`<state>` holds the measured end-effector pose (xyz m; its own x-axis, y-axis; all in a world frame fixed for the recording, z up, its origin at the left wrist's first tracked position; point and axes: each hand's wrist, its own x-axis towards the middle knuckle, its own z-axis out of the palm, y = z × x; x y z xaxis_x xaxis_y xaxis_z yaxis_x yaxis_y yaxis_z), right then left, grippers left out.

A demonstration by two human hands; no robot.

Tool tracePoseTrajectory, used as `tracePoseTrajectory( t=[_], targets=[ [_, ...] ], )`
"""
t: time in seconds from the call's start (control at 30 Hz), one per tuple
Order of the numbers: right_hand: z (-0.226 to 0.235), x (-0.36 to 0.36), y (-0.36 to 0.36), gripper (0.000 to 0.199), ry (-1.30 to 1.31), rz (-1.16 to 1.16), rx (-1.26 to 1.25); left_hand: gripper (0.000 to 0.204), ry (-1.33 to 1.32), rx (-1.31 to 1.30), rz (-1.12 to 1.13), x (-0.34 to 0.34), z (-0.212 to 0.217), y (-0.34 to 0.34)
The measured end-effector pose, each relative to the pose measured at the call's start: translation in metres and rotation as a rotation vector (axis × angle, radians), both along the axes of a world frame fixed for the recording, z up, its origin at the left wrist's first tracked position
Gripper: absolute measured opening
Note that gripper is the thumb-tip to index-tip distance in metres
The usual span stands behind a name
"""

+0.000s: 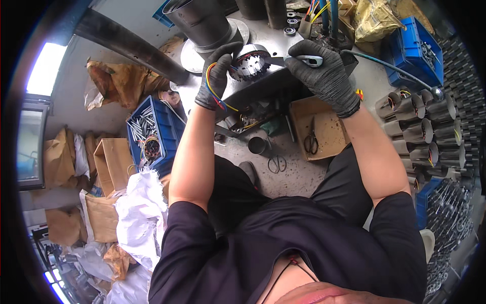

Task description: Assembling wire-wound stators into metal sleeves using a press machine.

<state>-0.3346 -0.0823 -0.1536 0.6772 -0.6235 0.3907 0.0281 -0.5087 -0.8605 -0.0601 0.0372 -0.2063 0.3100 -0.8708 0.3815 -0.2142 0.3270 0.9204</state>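
Note:
My left hand point(216, 76), in a dark grey work glove, is closed on the side of a motor stator point(251, 66) at the edge of the metal bench. The stator shows a round metal rim and a toothed white-and-dark inner face. Red, yellow and blue lead wires point(210, 87) run from it over the left glove toward the wrist. My right hand point(324, 76), gloved alike, is closed around a utility knife point(313, 61) with a pale handle. Its flat blade points left, its tip close to or touching the stator's right side; I cannot tell which.
A dark metal cylinder point(197, 23) stands on a round base behind the stator. Bearings point(289, 31) lie on the bench's far side. Below it, a cardboard box point(329, 137) holds scissors point(311, 139). Blue crates point(174, 133) stand left and right. Metal tubes point(425, 131) are stacked at right.

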Motion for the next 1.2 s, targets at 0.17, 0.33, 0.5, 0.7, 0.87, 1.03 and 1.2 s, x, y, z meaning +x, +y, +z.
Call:
tracePoseTrajectory(
  t=[0.17,0.33,0.5,0.7,0.87,1.03,1.2],
  targets=[
    [-0.011,0.017,0.005,0.023,0.001,0.057,-0.107,0.051,-0.092,0.185,0.009,-0.008,0.020,0.027],
    [-0.018,0.041,0.014,0.027,0.125,0.031,-0.147,0.065,-0.090,0.241,-0.040,-0.006,0.024,0.045],
    [-0.032,0.061,0.017,0.029,0.139,0.032,-0.248,0.057,0.018,0.249,-0.037,0.001,0.016,0.047],
    [-0.029,0.073,0.013,0.033,0.277,0.021,-0.296,0.050,-0.270,0.205,0.101,-0.009,0.015,0.035],
    [-0.004,0.060,0.016,0.032,0.382,0.092,-0.377,0.049,-0.708,0.114,0.190,-0.007,0.017,0.031],
    [-0.015,0.051,0.009,0.023,0.142,0.053,-0.364,0.056,-0.906,0.092,0.180,-0.017,0.016,0.028],
    [-0.023,0.056,0.013,0.026,0.162,0.062,-0.311,0.088,-0.615,0.319,0.219,-0.037,0.045,0.031]
  ],
)
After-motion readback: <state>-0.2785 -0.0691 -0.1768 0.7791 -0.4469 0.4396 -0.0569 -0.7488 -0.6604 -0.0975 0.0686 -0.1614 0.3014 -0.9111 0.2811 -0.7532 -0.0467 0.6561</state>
